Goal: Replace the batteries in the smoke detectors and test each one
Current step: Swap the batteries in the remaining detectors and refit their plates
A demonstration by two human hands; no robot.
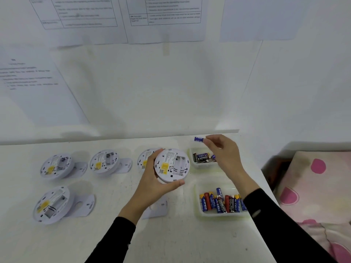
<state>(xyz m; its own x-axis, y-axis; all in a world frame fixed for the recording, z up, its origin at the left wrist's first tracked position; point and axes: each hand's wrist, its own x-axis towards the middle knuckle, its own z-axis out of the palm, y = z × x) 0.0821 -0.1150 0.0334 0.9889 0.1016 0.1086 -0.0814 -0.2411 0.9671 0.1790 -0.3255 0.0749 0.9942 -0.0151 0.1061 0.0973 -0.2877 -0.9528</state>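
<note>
My left hand (152,179) grips a round white smoke detector (171,165) tilted up off the table, its back facing me with the battery bay showing. My right hand (222,150) pinches a blue battery (198,139) by one end, above the far small tray (191,154) that holds several batteries. A nearer tray (197,188) holds several more blue, red and black batteries. Other detectors lie back-up on the table: two in the far row (56,166) (104,161), one partly hidden behind the held one (145,158), and one at the near left (51,204).
White mounting plates lie beside the detectors (125,165) (85,204), and one under my left wrist (158,207). Printed sheets hang on the wall behind the white table (114,234). A pink-spotted cloth (313,186) lies past the table's right edge.
</note>
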